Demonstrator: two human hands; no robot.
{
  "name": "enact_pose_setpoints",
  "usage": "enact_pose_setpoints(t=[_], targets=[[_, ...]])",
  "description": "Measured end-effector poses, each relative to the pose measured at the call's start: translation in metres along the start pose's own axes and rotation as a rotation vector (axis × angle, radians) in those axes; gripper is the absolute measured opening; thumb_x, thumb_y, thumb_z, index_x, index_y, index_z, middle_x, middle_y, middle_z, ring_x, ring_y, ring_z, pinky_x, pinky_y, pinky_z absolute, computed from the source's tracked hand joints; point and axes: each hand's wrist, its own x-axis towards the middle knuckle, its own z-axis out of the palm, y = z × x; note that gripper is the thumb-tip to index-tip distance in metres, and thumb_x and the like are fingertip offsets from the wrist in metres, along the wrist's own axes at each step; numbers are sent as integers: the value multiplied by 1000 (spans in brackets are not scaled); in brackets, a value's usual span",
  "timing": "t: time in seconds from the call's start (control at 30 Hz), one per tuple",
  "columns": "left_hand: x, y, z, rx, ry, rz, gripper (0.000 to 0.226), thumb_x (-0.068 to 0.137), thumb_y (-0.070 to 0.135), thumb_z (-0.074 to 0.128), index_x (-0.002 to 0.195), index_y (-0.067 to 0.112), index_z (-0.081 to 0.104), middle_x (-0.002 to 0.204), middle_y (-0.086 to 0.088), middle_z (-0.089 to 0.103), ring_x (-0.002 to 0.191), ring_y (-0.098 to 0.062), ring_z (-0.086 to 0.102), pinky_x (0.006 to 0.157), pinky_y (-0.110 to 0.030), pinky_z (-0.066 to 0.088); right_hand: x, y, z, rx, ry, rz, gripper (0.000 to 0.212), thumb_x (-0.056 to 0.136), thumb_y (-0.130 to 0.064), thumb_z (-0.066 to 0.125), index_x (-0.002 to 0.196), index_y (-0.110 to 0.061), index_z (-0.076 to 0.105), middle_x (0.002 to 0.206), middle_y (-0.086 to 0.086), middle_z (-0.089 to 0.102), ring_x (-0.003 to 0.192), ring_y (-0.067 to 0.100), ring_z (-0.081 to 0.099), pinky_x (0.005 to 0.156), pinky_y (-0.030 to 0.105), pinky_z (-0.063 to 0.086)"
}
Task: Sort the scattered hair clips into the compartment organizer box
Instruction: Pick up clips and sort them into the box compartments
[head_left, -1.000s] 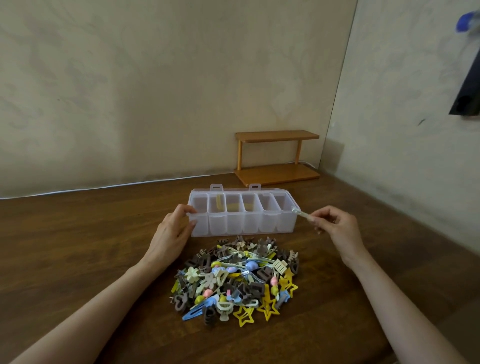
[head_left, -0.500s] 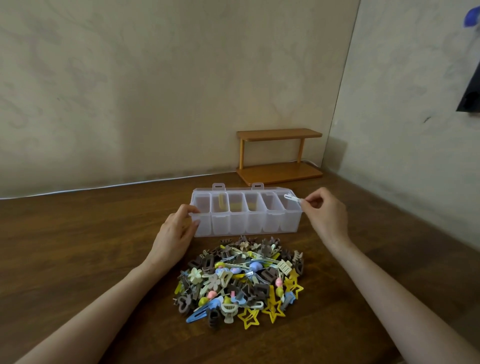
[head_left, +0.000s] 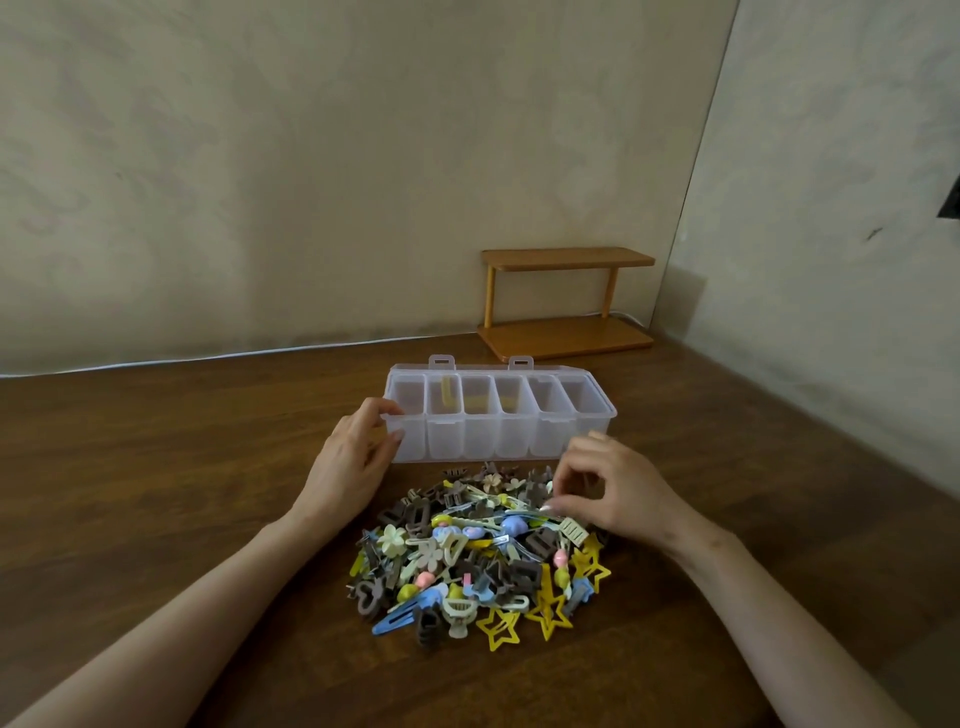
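Note:
A clear plastic organizer box (head_left: 587, 415) with several compartments stands open on the wooden table; pale yellow clips show in some middle compartments. My left hand (head_left: 348, 462) grips the box's left end, fingers on the rim. In front of the box lies a heap of hair clips (head_left: 467, 556): brown claws, yellow stars, blue snaps, pastel flowers. My right hand (head_left: 618, 493) hovers over the heap's upper right edge with fingers curled. Its thumb tip touches a pale clip and its forefinger stays apart from the thumb. No clip shows between them.
A small two-tier wooden shelf (head_left: 566, 306) stands behind the box in the wall corner. A white cable (head_left: 208, 359) runs along the foot of the back wall. The side wall closes off the right of the table (head_left: 156, 493).
My right hand carried a white clip to the box's right end, no longer holds it, and has dropped back to the heap. My left hand has stayed on the box.

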Motion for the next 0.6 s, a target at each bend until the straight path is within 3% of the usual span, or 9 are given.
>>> enact_pose_setpoints(t=[0.13, 0.27, 0.37, 0.47, 0.6], targets=[[-2, 0, 0, 5, 7, 16, 22, 93, 24, 48, 114, 24, 45, 124, -4, 52, 114, -21, 52, 89, -42, 52, 1, -3, 1, -23, -63, -46, 31, 69, -66, 54, 72, -35, 57, 78, -15, 52, 81, 2, 46, 71, 19, 36], [-2, 0, -1, 13, 3, 20, 23, 93, 25, 48, 115, 26, 44, 123, -5, 52, 113, -22, 53, 88, -44, 52, 2, -5, 2, -60, -89, -42, 12, 76, -40, 71, 75, -34, 60, 82, -10, 54, 83, 3, 45, 74, 15, 31], [-3, 1, 0, 20, -1, 11, 24, 93, 27, 47, 117, 26, 44, 123, -5, 52, 112, -22, 54, 88, -45, 52, 2, -6, 2, -31, -79, -33, 13, 77, -30, 72, 71, -34, 60, 81, -10, 53, 83, 4, 47, 74, 19, 34], [-3, 1, 0, 24, -8, 1, 25, 93, 27, 47, 118, 27, 43, 124, -6, 51, 113, -21, 54, 88, -45, 52, 2, -6, 2, 84, -53, -1, 15, 75, -23, 73, 69, -32, 62, 79, -10, 56, 83, 7, 51, 76, 28, 44], [-4, 0, 0, 23, -6, 1, 25, 93, 27, 47, 118, 27, 44, 122, -6, 52, 112, -22, 54, 87, -44, 52, 0, -5, -3, 313, -22, 85, 10, 78, -14, 73, 72, -19, 67, 83, -3, 61, 78, 8, 55, 71, 24, 47]])
